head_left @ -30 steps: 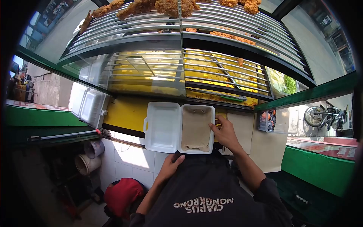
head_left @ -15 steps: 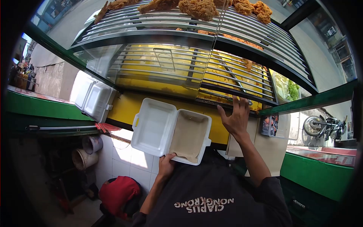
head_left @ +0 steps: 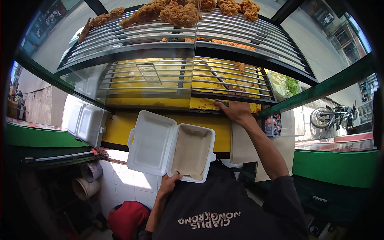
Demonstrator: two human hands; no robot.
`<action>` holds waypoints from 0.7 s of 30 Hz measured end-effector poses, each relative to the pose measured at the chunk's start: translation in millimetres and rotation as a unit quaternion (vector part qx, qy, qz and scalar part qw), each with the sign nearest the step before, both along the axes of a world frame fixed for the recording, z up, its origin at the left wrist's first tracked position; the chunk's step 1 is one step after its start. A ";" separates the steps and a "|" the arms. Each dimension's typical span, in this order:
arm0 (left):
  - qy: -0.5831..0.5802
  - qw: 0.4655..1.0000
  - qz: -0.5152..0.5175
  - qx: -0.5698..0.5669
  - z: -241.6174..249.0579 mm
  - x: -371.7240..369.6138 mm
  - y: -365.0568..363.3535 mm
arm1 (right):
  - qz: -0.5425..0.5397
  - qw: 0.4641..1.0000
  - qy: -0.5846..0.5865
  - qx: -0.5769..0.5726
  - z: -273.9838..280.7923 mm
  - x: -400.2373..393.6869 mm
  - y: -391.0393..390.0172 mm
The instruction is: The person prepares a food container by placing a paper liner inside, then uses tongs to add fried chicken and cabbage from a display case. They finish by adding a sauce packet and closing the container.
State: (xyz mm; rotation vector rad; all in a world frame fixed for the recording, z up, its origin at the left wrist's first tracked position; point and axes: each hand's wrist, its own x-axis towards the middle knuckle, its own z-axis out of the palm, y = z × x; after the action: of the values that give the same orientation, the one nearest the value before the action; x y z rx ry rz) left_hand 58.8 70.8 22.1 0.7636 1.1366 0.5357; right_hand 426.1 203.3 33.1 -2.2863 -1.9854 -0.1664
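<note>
My left hand [head_left: 169,183] grips the near edge of an open white foam box [head_left: 151,142], thumb over the rim. The box's right half is lined with brown paper [head_left: 192,149]; nothing lies on it. My right hand [head_left: 239,111] reaches under the front edge of the lower rack, into the yellow-floored display case [head_left: 160,101]. Its fingers show partly behind the bars, closed around the near end of metal tongs [head_left: 216,75]. The thumb points left.
Fried chicken pieces [head_left: 178,14] lie on the upper rack [head_left: 132,38]. Closed foam boxes [head_left: 90,122] stand at the left, greens [head_left: 292,86] at the right. Brown paper sheets [head_left: 245,144] hang beside my right forearm. A person in red [head_left: 128,219] is low at the left.
My right hand has gone from spread above the case's front edge to under the rack, closing on the tongs. The view has shifted, and the foam box stays in my left hand.
</note>
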 end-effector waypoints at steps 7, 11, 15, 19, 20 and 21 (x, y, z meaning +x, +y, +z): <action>0.019 0.999 -0.046 -0.011 13.3 -3.1 12.1 | -0.088 0.969 0.224 -0.053 62.9 -32.8 -50.1; 0.024 0.998 -0.047 -0.019 15.4 -6.3 17.8 | -0.093 0.958 0.261 -0.077 101.7 -30.4 -100.5; 0.029 0.997 -0.076 -0.013 5.7 -12.4 24.2 | -0.148 0.889 0.369 -0.228 146.3 -14.9 -142.5; 0.017 0.994 -0.104 -0.002 -8.6 -16.8 29.9 | -0.116 0.844 0.469 -0.234 175.2 -3.0 -174.1; 0.018 0.994 -0.110 -0.005 -9.2 -17.5 30.9 | -0.122 0.842 0.471 -0.233 187.7 -7.1 -173.1; 0.016 0.992 -0.124 -0.004 -9.6 -17.7 32.4 | -0.162 0.843 0.466 -0.215 202.6 -12.6 -166.5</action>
State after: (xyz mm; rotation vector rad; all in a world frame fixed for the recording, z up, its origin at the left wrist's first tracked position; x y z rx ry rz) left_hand 41.0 103.2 12.4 0.8952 1.0550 0.3118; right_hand 413.6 36.8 235.7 -2.1977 -1.1731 1.2327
